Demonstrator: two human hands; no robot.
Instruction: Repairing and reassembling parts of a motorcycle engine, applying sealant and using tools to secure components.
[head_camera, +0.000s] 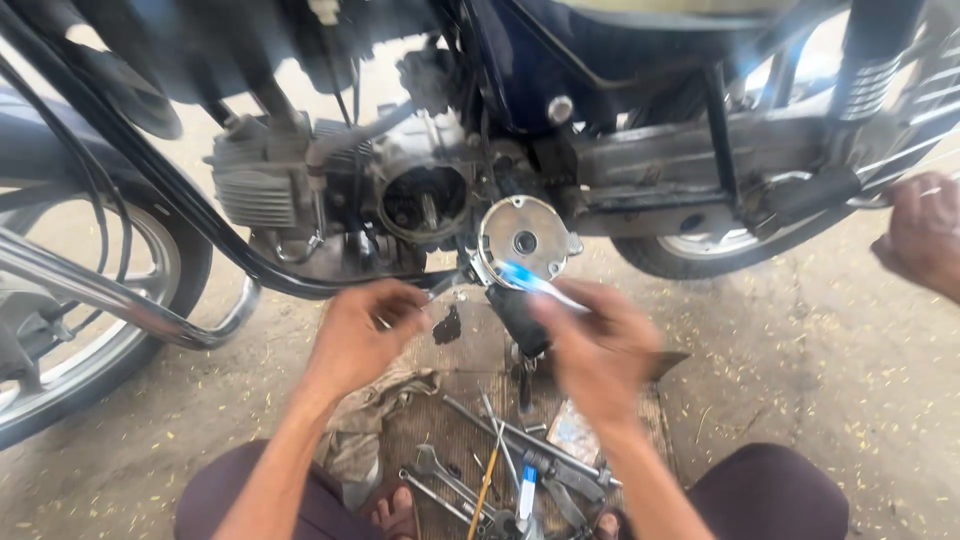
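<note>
I sit facing a motorcycle engine (300, 180) with its side cover off, showing a round opening (423, 203). A round metal rotor (524, 240) sits just right of that opening. My right hand (600, 350), blurred by motion, grips a blue and white handled tool (535, 281) whose tip points up at the rotor. My left hand (365, 335) hovers lower left of the rotor with fingers curled; whether it pinches anything small I cannot tell. A small dark part (447, 325) lies between my hands.
Wrenches and screwdrivers (505, 455) lie on a brown mat (440, 420) between my knees, beside a dirty rag (375, 415). Front wheel (80, 300) and exhaust pipe (150, 315) stand left, rear wheel (720, 245) right. Another person's hand (920, 235) rests at the right edge.
</note>
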